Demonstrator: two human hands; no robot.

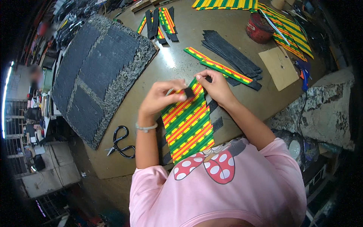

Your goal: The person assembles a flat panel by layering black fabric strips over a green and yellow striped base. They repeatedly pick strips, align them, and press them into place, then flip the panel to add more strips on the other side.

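Note:
My left hand (163,99) pinches the upper end of a striped green, yellow and red strip, with a small black piece (189,92) at its fingertips. My right hand (216,87) presses down on the top edge of a row of striped strips (188,126) laid side by side over black strips (216,124) on the brown table (177,64). The row runs from my hands back toward my chest. A bracelet sits on my left wrist.
Black scissors (120,142) lie left of my left forearm. A large dark foam slab (96,72) fills the left. Farther off are a stack of black strips (230,53), a loose striped strip (221,68), a red tin (259,28), cardboard (280,67) and a blue glue gun (304,73).

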